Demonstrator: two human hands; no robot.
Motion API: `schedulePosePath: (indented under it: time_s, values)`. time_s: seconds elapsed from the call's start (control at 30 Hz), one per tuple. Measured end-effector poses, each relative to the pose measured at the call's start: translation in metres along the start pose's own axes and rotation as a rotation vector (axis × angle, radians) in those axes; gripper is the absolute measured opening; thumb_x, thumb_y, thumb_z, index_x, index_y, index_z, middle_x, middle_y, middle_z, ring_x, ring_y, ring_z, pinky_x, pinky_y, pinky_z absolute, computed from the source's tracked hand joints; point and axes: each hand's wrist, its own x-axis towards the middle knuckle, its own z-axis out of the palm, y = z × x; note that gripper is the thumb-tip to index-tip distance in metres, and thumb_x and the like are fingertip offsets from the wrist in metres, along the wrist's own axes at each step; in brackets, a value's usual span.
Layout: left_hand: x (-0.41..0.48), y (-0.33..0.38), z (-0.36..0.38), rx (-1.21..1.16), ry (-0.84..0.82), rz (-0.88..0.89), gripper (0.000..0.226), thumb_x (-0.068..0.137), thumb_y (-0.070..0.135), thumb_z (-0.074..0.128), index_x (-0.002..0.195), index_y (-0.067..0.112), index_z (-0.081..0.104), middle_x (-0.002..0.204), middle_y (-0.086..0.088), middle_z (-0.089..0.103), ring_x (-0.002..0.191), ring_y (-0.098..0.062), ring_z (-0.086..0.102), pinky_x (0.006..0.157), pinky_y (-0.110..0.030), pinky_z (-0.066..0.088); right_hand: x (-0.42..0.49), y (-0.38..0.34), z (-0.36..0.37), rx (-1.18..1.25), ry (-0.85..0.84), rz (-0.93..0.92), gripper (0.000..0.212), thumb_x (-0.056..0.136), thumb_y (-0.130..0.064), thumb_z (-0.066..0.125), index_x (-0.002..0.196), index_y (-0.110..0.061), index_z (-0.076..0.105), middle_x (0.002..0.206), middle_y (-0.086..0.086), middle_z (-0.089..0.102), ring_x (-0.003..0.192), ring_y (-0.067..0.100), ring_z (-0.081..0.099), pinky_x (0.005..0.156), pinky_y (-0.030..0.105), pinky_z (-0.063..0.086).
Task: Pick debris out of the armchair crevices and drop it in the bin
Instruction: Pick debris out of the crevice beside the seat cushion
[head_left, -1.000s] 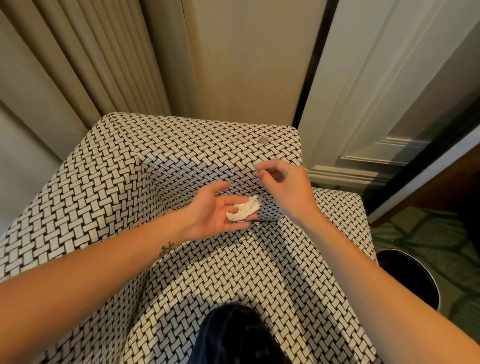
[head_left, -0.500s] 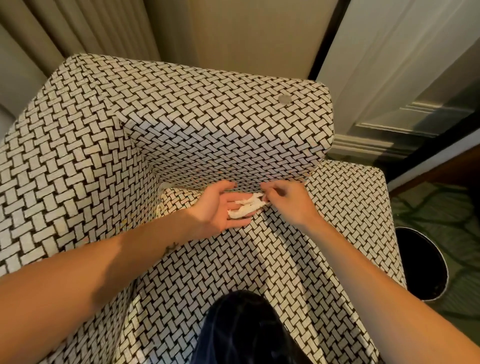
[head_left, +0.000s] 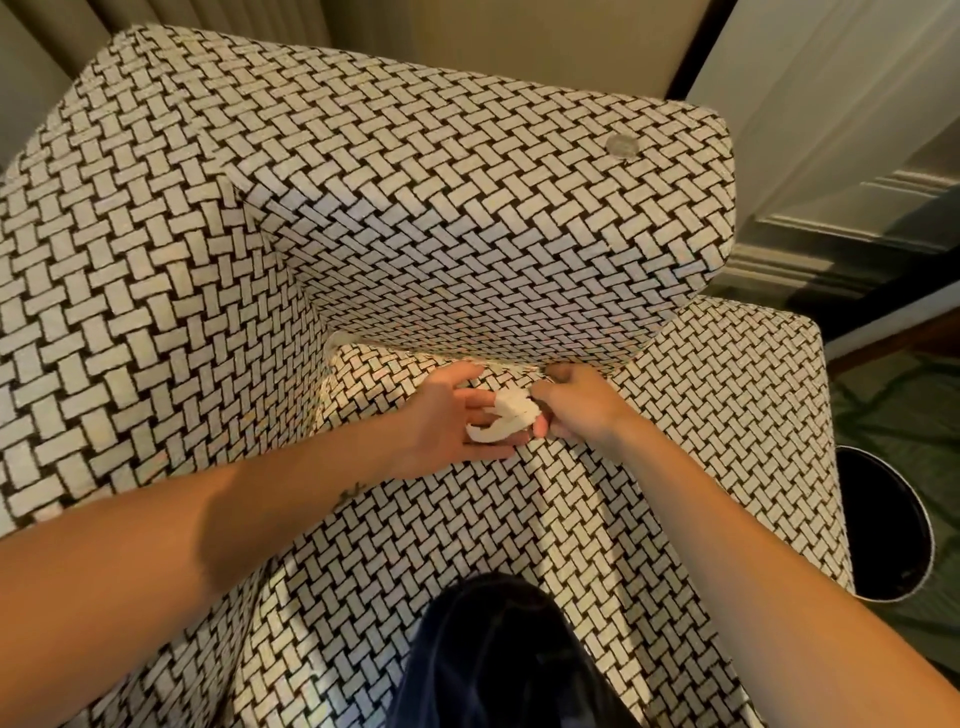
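1. Collection is judged in hand: white paper scraps are carried on the flat, spread left hand, by the armchair back crevice.
2. Their edge is pinched by the curled right hand.
3. A level carry to the bin is called for next.

The seat is walled in by the back cushion, a high left armrest and a lower right armrest. The crevice under the cushion is blocked midway by the left hand and right hand. The open-mouthed bin stands just beyond the right armrest. A dark-clad knee fills the seat's front.
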Motion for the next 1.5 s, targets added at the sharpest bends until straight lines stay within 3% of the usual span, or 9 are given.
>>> schedulePosePath:
  time_s: [0.07, 0.1, 0.27, 0.47, 0.67, 0.87, 1.17, 1.33, 1.5]
  values:
    - [0.000, 0.002, -0.001, -0.022, 0.010, 0.019, 0.054, 0.100, 0.041, 0.045, 0.124, -0.006, 0.056, 0.129, -0.032, 0.062, 0.118, -0.046, 0.064, 0.102, -0.052, 0.052, 0.003, -0.004, -0.005, 0.014, -0.076, 0.033, 0.048, 0.101, -0.019, 0.053, 0.143, 0.000, 0.041, 0.077, 0.011, 0.073, 0.050, 0.017, 0.048, 0.039, 0.026, 0.041]
    - [0.000, 0.003, -0.002, -0.028, 0.018, 0.033, 0.057, 0.100, 0.041, 0.045, 0.130, -0.007, 0.054, 0.130, -0.033, 0.062, 0.113, -0.045, 0.067, 0.099, -0.051, 0.055, 0.005, -0.007, -0.006, 0.008, -0.108, 0.042, 0.038, 0.102, -0.018, 0.052, 0.134, 0.003, 0.048, 0.072, 0.009, 0.071, 0.044, 0.015, 0.041, 0.034, 0.023, 0.031]
    - [0.001, 0.005, -0.002, -0.049, 0.061, 0.074, 0.052, 0.101, 0.038, 0.044, 0.131, -0.004, 0.054, 0.125, -0.032, 0.064, 0.109, -0.045, 0.069, 0.091, -0.050, 0.058, 0.022, -0.014, -0.008, -0.068, -0.209, 0.146, 0.031, 0.100, -0.029, 0.054, 0.117, -0.004, 0.060, 0.068, 0.000, 0.065, 0.049, 0.012, 0.035, 0.046, 0.025, 0.024]
    - [-0.001, 0.006, 0.000, -0.035, 0.056, 0.078, 0.046, 0.103, 0.036, 0.041, 0.123, -0.001, 0.057, 0.126, -0.033, 0.065, 0.117, -0.046, 0.065, 0.098, -0.052, 0.055, 0.018, -0.010, -0.018, 0.049, -0.264, 0.127, 0.029, 0.101, -0.022, 0.057, 0.126, -0.007, 0.057, 0.057, -0.003, 0.055, 0.041, 0.008, 0.033, 0.031, 0.016, 0.024]
    - [0.006, 0.005, 0.002, -0.036, 0.116, 0.095, 0.042, 0.104, 0.033, 0.039, 0.123, 0.000, 0.057, 0.117, -0.029, 0.070, 0.107, -0.041, 0.071, 0.087, -0.048, 0.060, 0.021, -0.009, -0.016, 0.062, -0.270, 0.130, 0.031, 0.102, -0.026, 0.056, 0.128, -0.010, 0.058, 0.060, -0.004, 0.061, 0.043, 0.007, 0.033, 0.032, 0.016, 0.024]
    - [0.008, 0.005, 0.004, -0.014, 0.139, 0.089, 0.041, 0.104, 0.032, 0.037, 0.120, 0.002, 0.060, 0.115, -0.027, 0.072, 0.106, -0.040, 0.072, 0.090, -0.049, 0.059, 0.027, -0.021, -0.012, -0.104, -0.264, 0.229, 0.042, 0.101, -0.045, 0.055, 0.122, -0.010, 0.065, 0.059, -0.009, 0.053, 0.044, 0.007, 0.030, 0.032, 0.017, 0.020]
    - [0.007, 0.002, 0.005, 0.008, 0.175, 0.092, 0.039, 0.102, 0.031, 0.039, 0.116, 0.004, 0.063, 0.105, -0.022, 0.076, 0.101, -0.038, 0.074, 0.087, -0.048, 0.060, 0.018, -0.003, -0.011, 0.122, -0.162, 0.050, 0.042, 0.106, -0.026, 0.050, 0.147, -0.017, 0.047, 0.051, -0.005, 0.056, 0.037, 0.009, 0.033, 0.031, 0.019, 0.027]
    - [0.006, 0.003, 0.006, 0.017, 0.205, 0.090, 0.040, 0.103, 0.034, 0.038, 0.113, 0.004, 0.064, 0.099, -0.021, 0.077, 0.098, -0.038, 0.075, 0.088, -0.050, 0.060, 0.016, -0.018, -0.006, -0.026, -0.164, 0.120, 0.039, 0.098, -0.047, 0.060, 0.122, -0.017, 0.065, 0.057, -0.005, 0.056, 0.041, 0.009, 0.034, 0.031, 0.018, 0.025]
    - [0.005, 0.006, 0.006, 0.025, 0.263, 0.081, 0.042, 0.103, 0.037, 0.039, 0.113, 0.003, 0.062, 0.094, -0.021, 0.077, 0.094, -0.039, 0.076, 0.078, -0.046, 0.063, 0.013, -0.027, 0.007, 0.019, -0.005, 0.184, 0.020, 0.101, -0.037, 0.060, 0.104, -0.018, 0.063, 0.051, -0.005, 0.049, 0.032, 0.005, 0.033, 0.030, 0.016, 0.027]
